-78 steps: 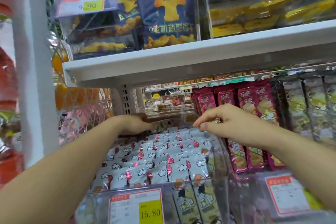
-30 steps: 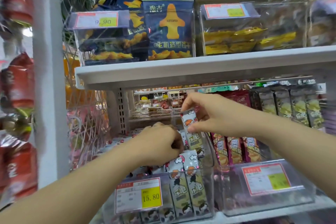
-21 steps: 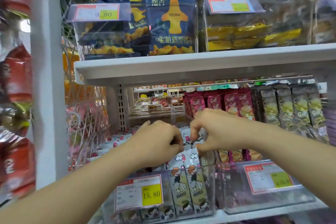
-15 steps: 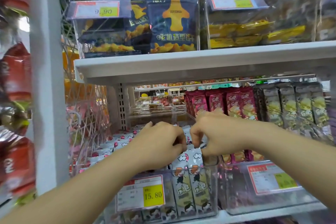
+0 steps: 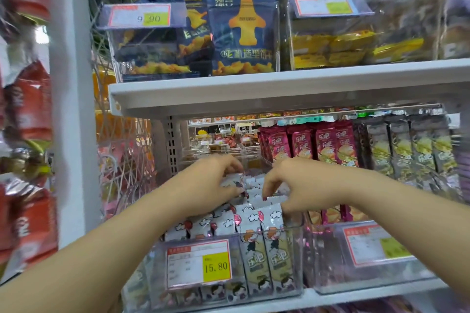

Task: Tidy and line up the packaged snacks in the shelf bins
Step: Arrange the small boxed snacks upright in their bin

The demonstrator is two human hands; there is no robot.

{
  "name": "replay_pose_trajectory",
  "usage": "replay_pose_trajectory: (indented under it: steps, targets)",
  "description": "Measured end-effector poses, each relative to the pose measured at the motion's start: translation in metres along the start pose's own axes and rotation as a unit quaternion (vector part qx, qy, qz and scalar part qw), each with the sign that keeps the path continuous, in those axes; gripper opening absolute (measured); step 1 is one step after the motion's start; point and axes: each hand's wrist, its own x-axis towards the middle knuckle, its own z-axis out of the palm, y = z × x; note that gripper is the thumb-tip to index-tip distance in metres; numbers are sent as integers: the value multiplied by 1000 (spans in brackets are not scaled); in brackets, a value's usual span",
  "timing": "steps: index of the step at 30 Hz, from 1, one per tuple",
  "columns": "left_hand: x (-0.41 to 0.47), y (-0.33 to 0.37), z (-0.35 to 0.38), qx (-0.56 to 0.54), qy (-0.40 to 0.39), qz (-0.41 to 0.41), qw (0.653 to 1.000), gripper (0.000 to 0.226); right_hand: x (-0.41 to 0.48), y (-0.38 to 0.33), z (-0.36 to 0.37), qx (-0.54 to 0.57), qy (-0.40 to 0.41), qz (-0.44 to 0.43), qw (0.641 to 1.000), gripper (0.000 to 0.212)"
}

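Nearest: clear bin (image 5: 296, 262) on the lower shelf, price tag (image 5: 198, 264) clipped to its front wall. White snack packs (image 5: 254, 220) stand in rows inside it, front row upright against the wall, rows further in less even. Left hand (image 5: 211, 185) reaches mid-bin, fingers curled, pinching one pack by its top edge. Right hand (image 5: 302, 185) just beside it, fingers bent down onto neighbouring pack tops; whether one is pinched cannot be told. Judgement: seat the held pack upright, tops level, right hand bracing the row so nothing topples. Behind, right: pink packs (image 5: 302, 143). Above: upper shelf (image 5: 279, 89).
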Motion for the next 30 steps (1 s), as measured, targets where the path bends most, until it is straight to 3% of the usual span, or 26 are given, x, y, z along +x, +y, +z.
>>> replay_pose_trajectory:
  steps: [4,8,13,17,20,22,24,26,30]
  targets:
    - [0,-8,3,-2,-23,-42,999,52,-8,7,-7,82,83,-4,993,28]
    - [-2,0,-4,-92,77,-9,993,52,-11,10,-14,212,166,13,963,29]
    - [-7,21,-6,-356,98,25,929,48,-19,7,-18,412,181,3,893,43]
    - [-10,34,2,-441,75,52,893,55,-27,-1,-18,473,238,-24,848,37]
    - [-9,35,1,-397,90,41,913,52,-35,0,-26,403,300,-37,864,35]
    - [-11,34,1,-257,60,34,964,36,-42,3,-31,339,317,-36,885,34]
    - [-16,32,4,-120,-7,17,993,27,-46,3,-31,287,296,-37,910,33]
    - [-20,33,9,-79,-52,11,995,27,-47,2,-27,237,269,-40,933,33]
    - [-21,31,11,-53,-66,24,996,21,-43,2,-23,182,211,-25,960,28]
